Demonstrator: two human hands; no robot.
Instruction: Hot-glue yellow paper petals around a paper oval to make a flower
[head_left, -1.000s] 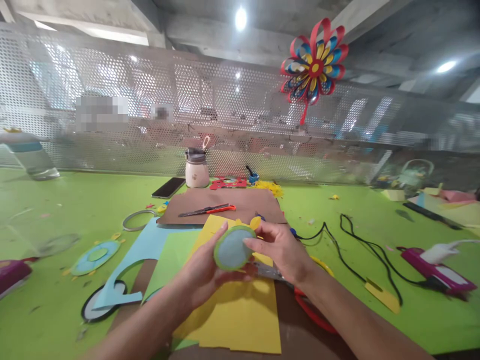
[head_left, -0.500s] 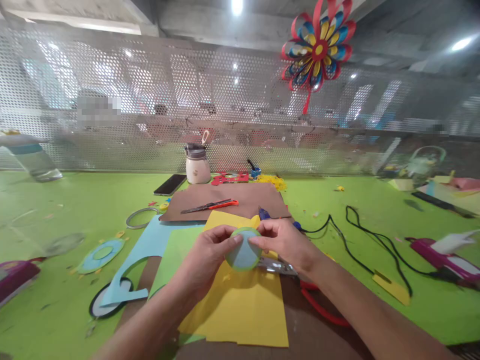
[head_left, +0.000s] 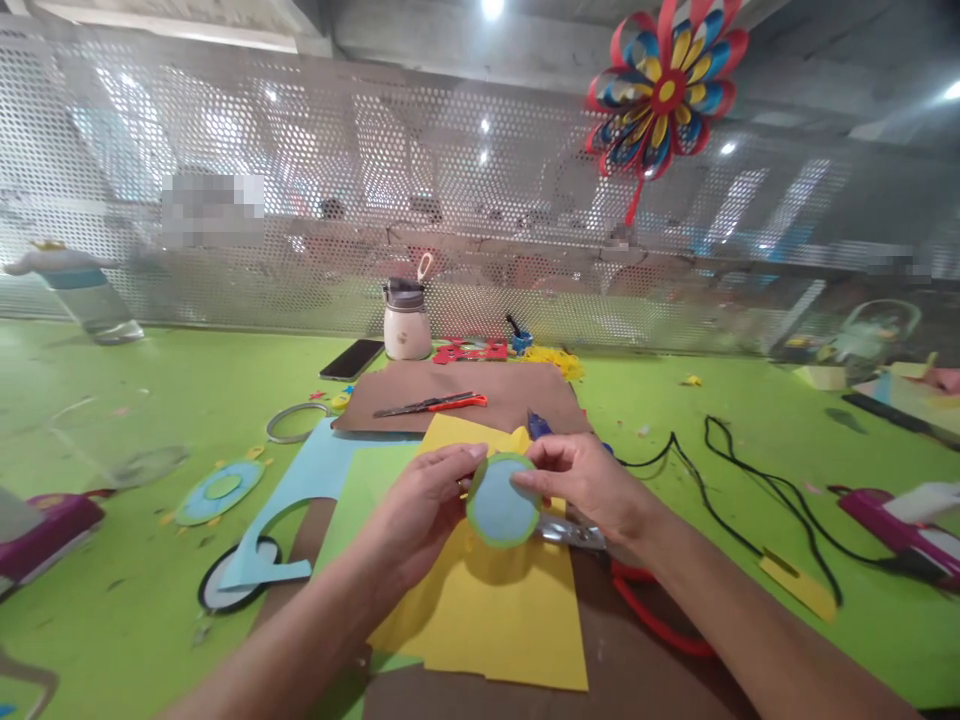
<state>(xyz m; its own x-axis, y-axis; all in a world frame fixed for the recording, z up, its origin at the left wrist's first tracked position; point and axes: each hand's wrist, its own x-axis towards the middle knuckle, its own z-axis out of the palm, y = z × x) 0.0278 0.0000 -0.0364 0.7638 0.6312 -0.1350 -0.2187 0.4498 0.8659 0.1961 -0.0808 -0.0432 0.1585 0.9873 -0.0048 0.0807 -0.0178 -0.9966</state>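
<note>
A round blue disc with a green rim (head_left: 501,503) is held up above the yellow sheet (head_left: 495,610). My left hand (head_left: 420,505) pinches its left edge, fingers closed on it. My right hand (head_left: 592,482) grips its right edge with thumb and fingers. Under the hands lie stacked sheets: yellow on top, a green sheet (head_left: 360,490) and a light blue sheet with a round cut-out (head_left: 300,490) to the left, brown beneath. Scissors with red handles (head_left: 645,610) lie under my right forearm.
A utility knife (head_left: 431,404) lies on a brown sheet (head_left: 465,395) farther back. A phone (head_left: 352,358) and a small jar (head_left: 406,322) stand behind it. A black cable (head_left: 720,480) runs right toward a pink device (head_left: 900,525). Paper rings (head_left: 221,488) lie left. A perforated metal screen closes the back.
The disc and both hands have shifted slightly right and down in view; the disc now tilts more toward me. The grip on it is unchanged.
</note>
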